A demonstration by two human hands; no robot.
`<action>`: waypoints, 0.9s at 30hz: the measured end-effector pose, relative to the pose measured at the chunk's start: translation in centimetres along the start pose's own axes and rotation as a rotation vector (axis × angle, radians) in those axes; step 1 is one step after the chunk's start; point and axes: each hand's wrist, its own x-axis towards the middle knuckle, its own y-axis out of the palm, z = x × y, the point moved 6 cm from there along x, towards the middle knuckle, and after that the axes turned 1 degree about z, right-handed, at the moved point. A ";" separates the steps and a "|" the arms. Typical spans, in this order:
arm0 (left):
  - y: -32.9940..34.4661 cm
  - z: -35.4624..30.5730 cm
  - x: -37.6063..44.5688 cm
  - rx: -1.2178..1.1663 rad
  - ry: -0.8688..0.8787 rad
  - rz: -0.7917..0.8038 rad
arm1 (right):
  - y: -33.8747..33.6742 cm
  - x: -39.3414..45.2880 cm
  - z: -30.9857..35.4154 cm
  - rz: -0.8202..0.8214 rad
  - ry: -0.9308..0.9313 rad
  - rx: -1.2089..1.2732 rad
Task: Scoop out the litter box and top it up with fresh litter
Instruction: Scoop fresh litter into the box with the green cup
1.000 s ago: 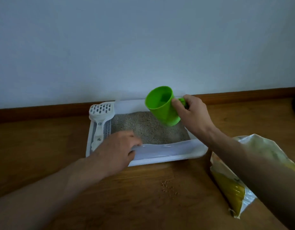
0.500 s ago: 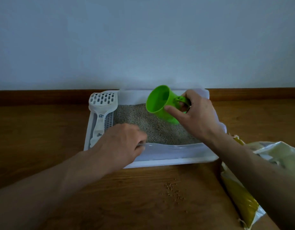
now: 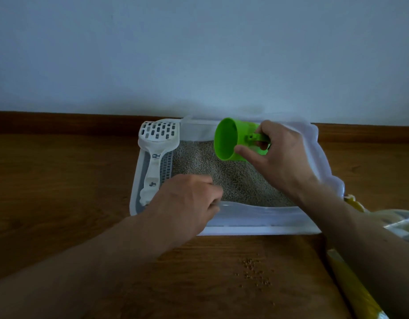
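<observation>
Green cup [image 3: 231, 140] tipped further, wooden floor [image 3: 60, 180], pale wall [image 3: 198, 54]

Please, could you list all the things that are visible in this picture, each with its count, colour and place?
litter box: one, white, on the floor against the wall, lined with a clear plastic liner
litter: one grey bed of granules, inside the box
scoop: one, white, slotted, lying along the left side of the box
cup: one, bright green, tipped on its side above the litter, mouth to the left
litter bag: one, yellow and pale, on the floor right of the box
spilled granules: a small scatter, tan, on the floor in front of the box
floor: brown wood
wall: pale blue-grey
left hand: pinches the liner at the near rim
right hand: holds the cup by its handle
</observation>
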 end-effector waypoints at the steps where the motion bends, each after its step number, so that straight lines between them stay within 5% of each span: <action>1: 0.0 0.0 0.0 0.001 0.010 -0.012 | 0.1 0.0 0.0 -0.002 -0.022 -0.007; 27: 0.1 -0.3 -0.4 0.002 0.022 -0.076 | -1.7 0.2 0.4 0.015 -0.357 -0.349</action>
